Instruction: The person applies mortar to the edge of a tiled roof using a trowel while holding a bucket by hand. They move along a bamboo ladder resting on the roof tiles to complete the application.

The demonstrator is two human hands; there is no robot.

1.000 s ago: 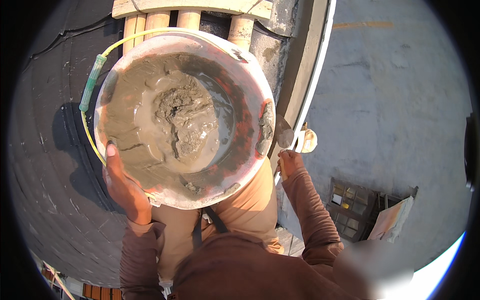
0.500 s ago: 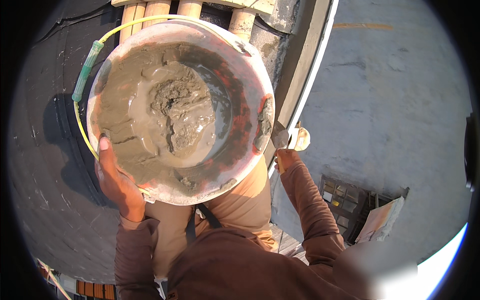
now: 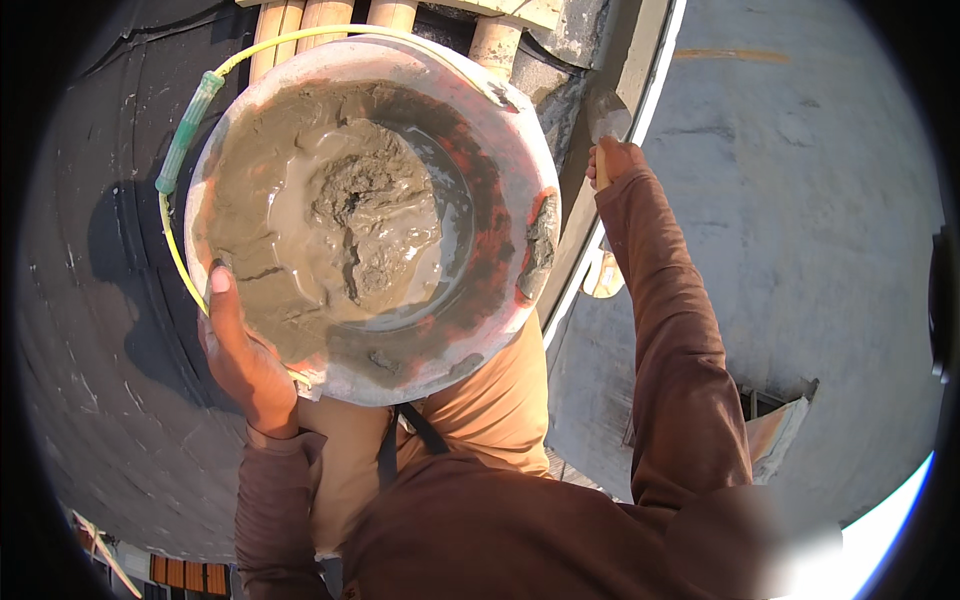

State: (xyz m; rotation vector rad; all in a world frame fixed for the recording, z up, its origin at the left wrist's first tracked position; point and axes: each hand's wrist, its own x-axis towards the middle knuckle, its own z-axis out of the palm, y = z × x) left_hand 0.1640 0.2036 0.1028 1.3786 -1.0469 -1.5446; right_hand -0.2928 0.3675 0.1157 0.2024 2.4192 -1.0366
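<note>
A wide bucket (image 3: 430, 388), pale and reddish inside, rests tilted at my lap and knees. Wet grey-brown mortar (image 3: 370, 200) fills much of it, lumpy in the middle with watery patches around. My left hand (image 3: 247, 360) is closed on the near left rim, thumb lying over the inner edge and fingers hidden outside. My right hand (image 3: 617, 160) grips the wooden handle of a trowel (image 3: 609, 112), to the right of the bucket. The trowel's mortar-smeared metal blade points forward, over or against the ledge (image 3: 628, 75); contact cannot be made out.
The bucket's yellow bail carries a green grip (image 3: 190, 130) and hangs to the left. Bamboo poles (image 3: 325, 20) lie beyond the bucket. A dark curved roof (image 3: 90, 330) spreads leftward. Past the ledge's white edge, a grey surface (image 3: 800, 250) lies lower, with an opening (image 3: 762, 402) in it.
My right hand has moved forward along the ledge with the trowel, from beside the bucket's near right to its far right. The bucket and left hand appear slightly farther right.
</note>
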